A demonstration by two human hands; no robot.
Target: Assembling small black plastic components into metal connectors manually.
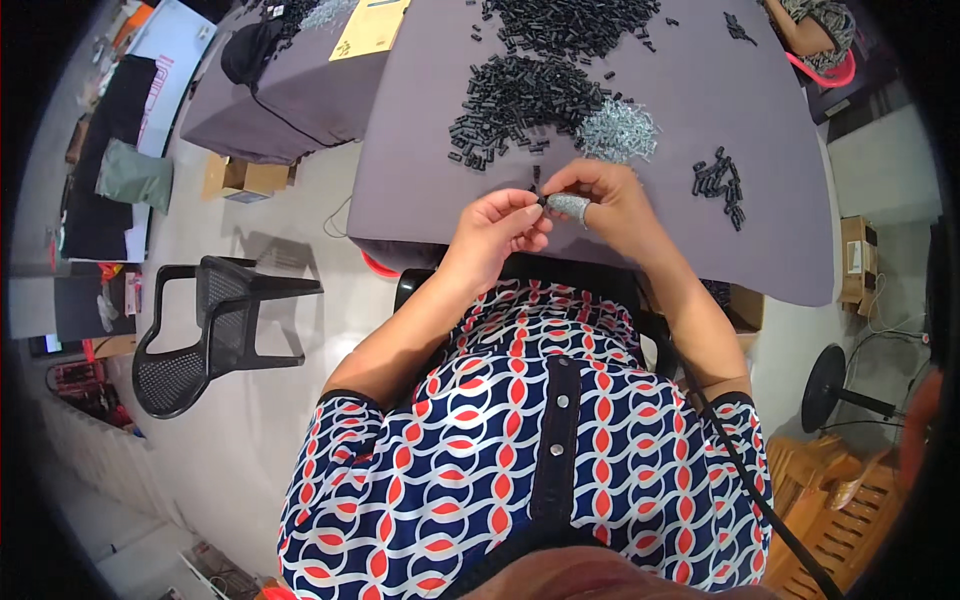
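Both my hands meet just above the near edge of the cloth-covered table (420, 170). Between the fingertips of my left hand (498, 228) is a small black cylindrical piece (543, 200). My right hand (607, 203) pinches at the same piece, and grey tape wraps its thumb. How the two grips divide the piece is too small to tell. Beyond my fingers lies a big heap of small black cylindrical pieces (520, 100). Touching that heap on its right is a pile of small silvery screw-like parts (618, 131).
A smaller group of black pieces (718, 185) lies to the right. Another black heap (570, 22) is farther back. At the far right sits another person, one arm (803, 28) showing. A black plastic chair (220, 325) stands left on the floor, a wooden chair (830, 505) lower right.
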